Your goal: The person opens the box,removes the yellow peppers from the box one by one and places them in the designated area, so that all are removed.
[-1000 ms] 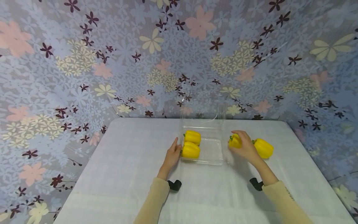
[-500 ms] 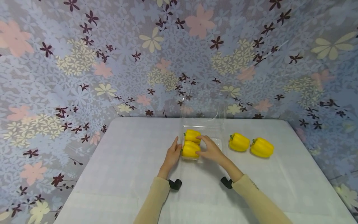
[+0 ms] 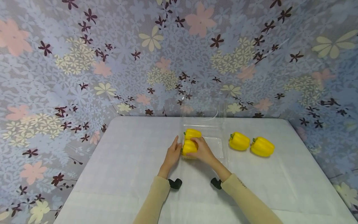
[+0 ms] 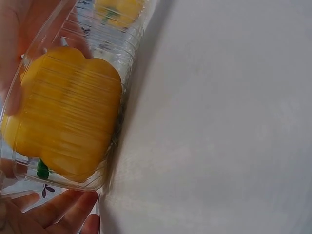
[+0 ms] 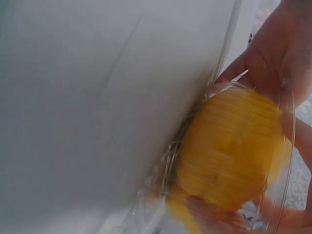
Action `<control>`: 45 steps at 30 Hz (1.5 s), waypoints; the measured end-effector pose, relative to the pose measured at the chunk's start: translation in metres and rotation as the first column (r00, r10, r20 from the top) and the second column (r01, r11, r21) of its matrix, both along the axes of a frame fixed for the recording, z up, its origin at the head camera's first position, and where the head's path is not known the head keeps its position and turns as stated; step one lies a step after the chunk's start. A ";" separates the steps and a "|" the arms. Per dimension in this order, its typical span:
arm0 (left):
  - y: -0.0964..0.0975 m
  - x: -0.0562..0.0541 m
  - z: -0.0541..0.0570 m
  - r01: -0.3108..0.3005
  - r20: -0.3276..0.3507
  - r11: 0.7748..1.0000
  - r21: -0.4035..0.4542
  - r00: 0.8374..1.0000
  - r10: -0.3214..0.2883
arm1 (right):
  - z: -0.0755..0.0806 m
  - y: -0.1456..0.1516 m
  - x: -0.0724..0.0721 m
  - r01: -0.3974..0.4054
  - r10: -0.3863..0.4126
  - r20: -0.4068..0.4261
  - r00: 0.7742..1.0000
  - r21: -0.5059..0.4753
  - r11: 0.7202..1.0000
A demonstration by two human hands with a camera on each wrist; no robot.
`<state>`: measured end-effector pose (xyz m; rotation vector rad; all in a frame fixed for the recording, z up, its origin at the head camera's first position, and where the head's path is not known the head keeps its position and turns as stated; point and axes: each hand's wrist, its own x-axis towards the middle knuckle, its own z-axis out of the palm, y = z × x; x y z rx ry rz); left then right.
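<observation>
A clear plastic clamshell container [image 3: 215, 148] lies on the table with two yellow bell peppers along its left side. My right hand [image 3: 203, 151] grips the nearer bell pepper [image 3: 189, 147], thumb on the near side and fingers on the far side. Behind it sits the farther bell pepper [image 3: 192, 133]. At the container's left wall rests my left hand [image 3: 172, 154], its fingers extended. Through the clear wall, the left wrist view shows the nearer pepper's green stem [image 4: 42, 169] beside the left fingers [image 4: 66, 209].
Two more yellow bell peppers, one nearer the container [image 3: 239, 141] and one farther right [image 3: 262, 147], lie on the white-covered table [image 3: 126, 161]. The container's transparent lid [image 3: 202, 123] stands raised at the back, before a flower-patterned wall [image 3: 156, 65].
My right hand has left the loose pepper on the right, moved left over the container, and taken hold of the nearer pepper inside. The left hand has stayed at the container's left side.
</observation>
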<state>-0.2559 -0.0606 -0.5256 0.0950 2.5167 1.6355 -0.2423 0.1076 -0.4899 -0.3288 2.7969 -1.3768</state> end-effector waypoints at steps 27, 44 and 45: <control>0.001 0.000 0.004 0.009 -0.017 1.000 0.002 1.000 -0.009 | -0.007 0.001 -0.003 0.049 -0.049 0.012 0.999 0.004 0.999; 0.002 0.000 0.001 0.002 -0.020 1.000 0.000 1.000 -0.002 | 0.026 0.051 0.009 0.081 -0.079 0.025 0.997 -0.077 0.994; 0.002 0.001 0.001 0.003 -0.019 1.000 0.003 1.000 -0.003 | 0.029 0.055 0.010 0.090 -0.088 0.033 0.996 -0.085 0.992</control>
